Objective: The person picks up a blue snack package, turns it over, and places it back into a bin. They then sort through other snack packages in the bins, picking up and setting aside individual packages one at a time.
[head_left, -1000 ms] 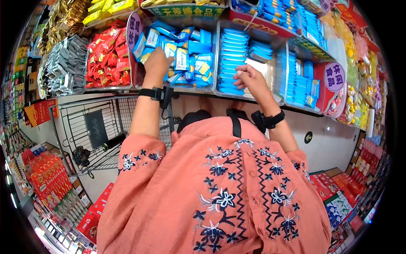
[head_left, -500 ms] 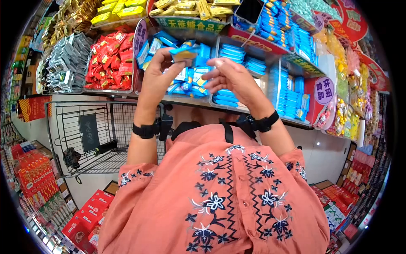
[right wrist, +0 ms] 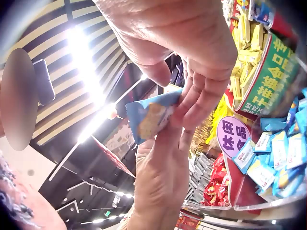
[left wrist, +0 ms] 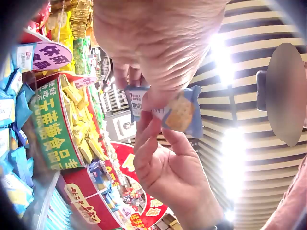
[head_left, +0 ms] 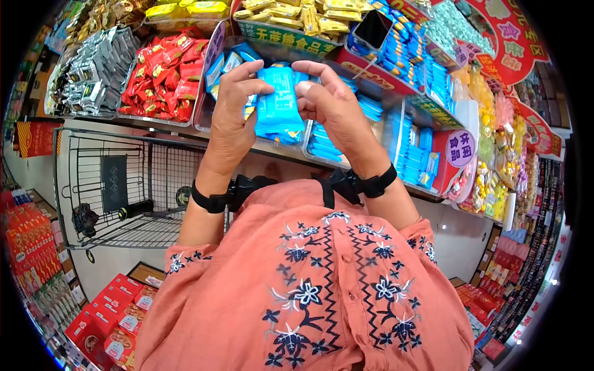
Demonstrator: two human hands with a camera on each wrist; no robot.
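A small blue biscuit packet (head_left: pixel 278 102) is raised between both hands over the front bins, its plain back facing up in the head view. My left hand (head_left: pixel 232 110) pinches its left side, the thumb lying on the wrapper. From the right, my right hand (head_left: pixel 339 110) has its curled fingers and thumb at the other edge. In the left wrist view the packet (left wrist: pixel 181 113) shows a printed biscuit and lettering on its other face. Right fingertips also meet the packet (right wrist: pixel 151 116) in the right wrist view. Similar blue packets (head_left: pixel 246 51) fill the bin behind.
Red packets (head_left: pixel 168 73) and silver packets (head_left: pixel 99 77) lie in bins to the left. Stacked blue packets (head_left: pixel 325 142) stand to the right, and yellow ones (head_left: pixel 322 15) at the back. A metal shopping cart (head_left: pixel 139 232) stands at front left, with red boxes (head_left: pixel 102 312) nearer.
My left hand has lifted the biscuit packet out of the bin, drawn it nearer and turned it back side up. My right hand has come across from the right to the packet.
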